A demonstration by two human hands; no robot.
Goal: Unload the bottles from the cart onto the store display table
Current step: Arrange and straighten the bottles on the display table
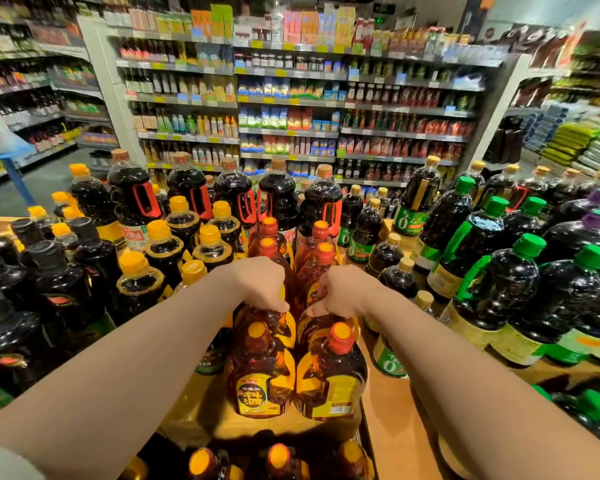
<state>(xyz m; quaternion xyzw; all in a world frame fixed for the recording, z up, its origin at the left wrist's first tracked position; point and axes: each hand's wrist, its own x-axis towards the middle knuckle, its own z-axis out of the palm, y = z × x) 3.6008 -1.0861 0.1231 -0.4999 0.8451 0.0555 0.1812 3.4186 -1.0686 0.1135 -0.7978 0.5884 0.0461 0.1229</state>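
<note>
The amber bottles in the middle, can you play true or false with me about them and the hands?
1. Both hands are on amber bottles. True: the left hand and right hand each grip an amber bottle in the middle rows.
2. The amber bottles have green caps. False: their caps are orange; the green caps are on dark bottles at the right.
3. The tall dark bottles at the back have red handles. True.
4. The right hand is empty. False: it holds a bottle.

Supermarket aisle: stocked, price-tagged shelves [291, 102], bottle displays.
</note>
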